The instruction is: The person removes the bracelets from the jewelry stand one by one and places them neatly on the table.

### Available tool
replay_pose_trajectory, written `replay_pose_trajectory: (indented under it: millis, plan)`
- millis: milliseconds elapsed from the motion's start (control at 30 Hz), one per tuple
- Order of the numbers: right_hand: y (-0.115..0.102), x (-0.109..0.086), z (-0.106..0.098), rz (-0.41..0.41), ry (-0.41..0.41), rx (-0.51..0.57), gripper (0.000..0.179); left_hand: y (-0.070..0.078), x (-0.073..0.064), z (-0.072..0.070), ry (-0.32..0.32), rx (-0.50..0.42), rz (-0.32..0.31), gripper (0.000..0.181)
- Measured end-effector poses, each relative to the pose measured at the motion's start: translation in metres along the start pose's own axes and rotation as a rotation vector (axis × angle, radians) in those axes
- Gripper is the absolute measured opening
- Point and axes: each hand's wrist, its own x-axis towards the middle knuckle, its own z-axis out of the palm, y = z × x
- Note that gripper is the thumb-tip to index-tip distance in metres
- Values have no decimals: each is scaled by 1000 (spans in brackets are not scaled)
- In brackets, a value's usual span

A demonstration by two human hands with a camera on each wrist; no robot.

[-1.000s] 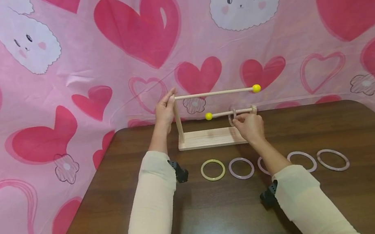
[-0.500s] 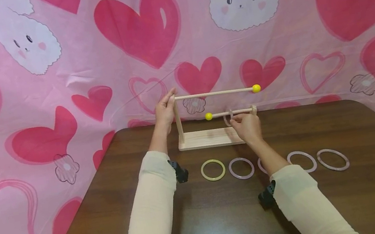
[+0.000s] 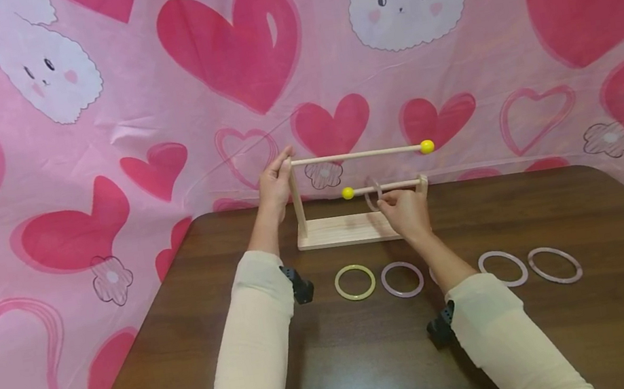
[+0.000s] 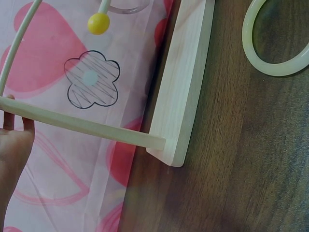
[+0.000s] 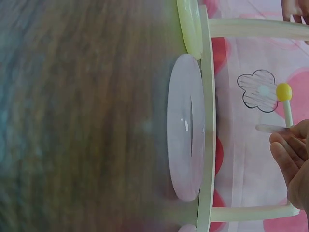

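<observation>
A wooden bangle stand (image 3: 343,232) stands at the back of the table, with a long upper rod (image 3: 355,155) and a shorter lower rod (image 3: 400,184), each tipped by a yellow ball. At the top of its left post, my left hand (image 3: 274,190) grips the wood, fingers partly behind it in the left wrist view. My right hand (image 3: 410,212) pinches a pale translucent bangle (image 5: 269,128) between thumb and fingertips. That bangle is around the lower rod, near its yellow ball (image 3: 347,193). My right hand hides part of the base.
In front of the stand lie a yellow-green bangle (image 3: 354,283), a lilac bangle (image 3: 402,279), and two pale bangles (image 3: 503,269) farther right. Another bangle is mostly hidden under my right forearm. A pink heart-print cloth (image 3: 149,111) hangs behind the table (image 3: 341,368).
My right hand has moved left, bringing the bangle along the lower rod closer to the yellow ball. The left hand and the stand have stayed in place.
</observation>
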Motion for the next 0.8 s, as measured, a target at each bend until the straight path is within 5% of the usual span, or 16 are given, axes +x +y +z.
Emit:
replay_pose_trajectory:
  millis: [800]
  plan:
    - [-12, -1, 12, -1, -1, 18, 13, 0, -1, 0, -2, 0, 6, 32]
